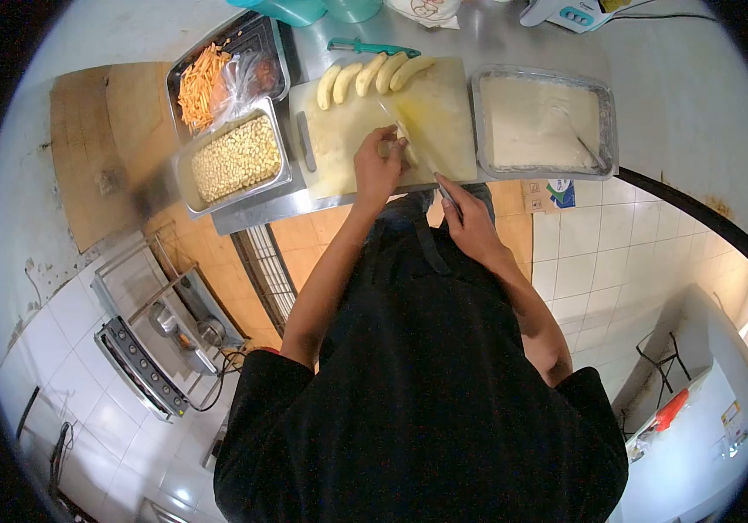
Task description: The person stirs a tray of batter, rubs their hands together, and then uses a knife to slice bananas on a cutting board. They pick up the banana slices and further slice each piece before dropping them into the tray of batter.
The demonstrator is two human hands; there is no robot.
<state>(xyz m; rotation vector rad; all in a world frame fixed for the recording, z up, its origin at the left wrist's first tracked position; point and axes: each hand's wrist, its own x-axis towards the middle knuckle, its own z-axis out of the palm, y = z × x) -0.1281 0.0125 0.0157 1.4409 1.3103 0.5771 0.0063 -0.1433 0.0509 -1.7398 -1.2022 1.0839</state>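
Observation:
My left hand [380, 164] is over the middle of the cutting board [339, 144], fingers curled closed around a pale banana piece [402, 132]. My right hand [470, 216], at the board's near edge, grips a knife [446, 193] by its handle. The thin blade points away from me, up across the board beside my left fingertips. Along the board's far side lie several peeled bananas [365, 77] in a row. A wet yellowish patch shows on the board right of the blade.
Right of the board stands a tray of pale batter [611, 113] with a utensil in it. On the left are a metal pan of small pale-yellow pieces [236, 161] and a black tray [280, 65] holding orange strips and a plastic bag. A teal-handled tool [374, 47] lies behind the board.

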